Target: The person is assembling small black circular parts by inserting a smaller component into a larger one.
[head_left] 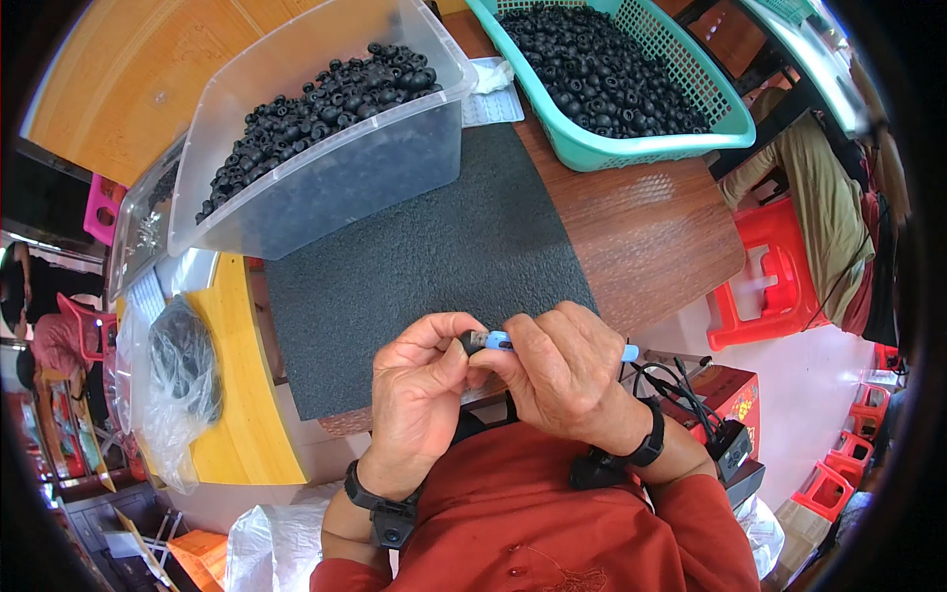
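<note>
Low at six o'clock, left hand (419,390) and right hand (567,375) meeting just above a red shirt (533,523), over the near edge of a dark grey mat (424,257). Left grip closed: thumb and forefinger pinched on a small black ring (473,341). Right grip closed too, wrapped around a blue-handled tool (500,341), blue end peeking out at three o'clock of the fist, tip touching the ring. Black bands on both wrists. Up at eleven o'clock, a clear plastic tub (326,187) heaped with black rings, resting on the mat's far edge. At one o'clock, a teal basket (641,148) full of the same parts on the brown table (651,237). Off at nine o'clock, a crumpled clear bag (178,375) with dark pieces inside. At three o'clock, a red stool (769,286) beside another seated person.
</note>
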Available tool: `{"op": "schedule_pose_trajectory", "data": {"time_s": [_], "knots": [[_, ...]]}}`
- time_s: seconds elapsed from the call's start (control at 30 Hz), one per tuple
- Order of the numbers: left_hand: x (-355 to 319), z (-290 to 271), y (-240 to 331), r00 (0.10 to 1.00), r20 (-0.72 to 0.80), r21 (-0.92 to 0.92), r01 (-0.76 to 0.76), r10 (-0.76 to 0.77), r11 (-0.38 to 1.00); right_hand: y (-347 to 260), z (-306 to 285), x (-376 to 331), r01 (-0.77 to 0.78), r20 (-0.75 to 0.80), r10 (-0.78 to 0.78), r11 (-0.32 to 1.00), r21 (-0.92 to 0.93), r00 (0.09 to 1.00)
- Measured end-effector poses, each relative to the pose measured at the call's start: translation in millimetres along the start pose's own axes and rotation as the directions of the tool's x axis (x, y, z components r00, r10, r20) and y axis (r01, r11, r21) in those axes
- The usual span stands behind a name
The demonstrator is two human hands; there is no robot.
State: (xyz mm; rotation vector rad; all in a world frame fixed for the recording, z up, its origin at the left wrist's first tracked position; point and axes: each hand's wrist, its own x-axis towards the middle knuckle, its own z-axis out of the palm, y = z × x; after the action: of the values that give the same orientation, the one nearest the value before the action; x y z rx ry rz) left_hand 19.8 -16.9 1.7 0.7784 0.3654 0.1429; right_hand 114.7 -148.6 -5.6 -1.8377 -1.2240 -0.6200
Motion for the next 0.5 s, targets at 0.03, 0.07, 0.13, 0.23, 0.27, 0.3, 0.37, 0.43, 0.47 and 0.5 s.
{"op": "schedule_pose_trajectory", "data": {"time_s": [0.03,0.07,0.13,0.23,0.27,0.3,0.37,0.43,0.47,0.5], "knots": [[-0.4,-1.3,-2.0,1.0,-0.002,0.0,0.001,-0.001,1.0,0.7,-0.3,-0.7,0.011,0.027,-0.01,1.0,-0.017,1.0],[-1.1,-2.3,-4.4,1.0,-0.021,-0.016,0.006,-0.007,1.0,0.4,-0.1,-1.6,0.009,0.028,-0.009,1.0,-0.015,1.0],[-0.5,1.2,-7.6,0.999,-0.032,-0.033,0.017,-0.018,0.999,-0.1,-1.8,-3.7,0.008,0.102,-0.009,1.0,0.013,0.995],[0.5,8.0,-8.7,0.996,-0.087,-0.063,0.016,-0.021,0.998,0.4,-1.6,-8.1,-0.044,0.097,0.033,0.993,0.108,0.995],[1.7,7.8,-8.9,0.996,-0.079,-0.066,0.035,-0.04,0.997,3.3,-1.1,-10.1,-0.044,0.096,0.034,0.993,0.106,0.995],[2.4,6.2,-9.2,0.996,-0.074,-0.069,0.053,-0.058,0.996,6.6,0.5,-14.0,-0.086,0.042,0.081,0.986,0.144,0.996],[8.6,2.2,-10.5,0.999,-0.041,-0.065,0.024,-0.027,0.998,11.5,-1.9,-12.2,-0.167,-0.001,0.169,0.971,0.171,0.986],[10.4,3.3,-11.3,1.0,0.002,-0.064,0.0,0.0,0.998,14.3,-4.9,-14.2,-0.195,0.025,0.194,0.971,0.141,0.981],[10.7,5.6,-10.4,1.0,0.003,-0.035,-0.013,0.013,0.999,16.0,-6.2,-13.9,-0.218,0.049,0.214,0.969,0.112,0.976],[8.0,8.4,-7.0,0.999,0.003,-0.004,-0.038,0.038,0.999,13.0,-7.1,-13.9,-0.205,0.039,0.202,0.972,0.113,0.979]]}}
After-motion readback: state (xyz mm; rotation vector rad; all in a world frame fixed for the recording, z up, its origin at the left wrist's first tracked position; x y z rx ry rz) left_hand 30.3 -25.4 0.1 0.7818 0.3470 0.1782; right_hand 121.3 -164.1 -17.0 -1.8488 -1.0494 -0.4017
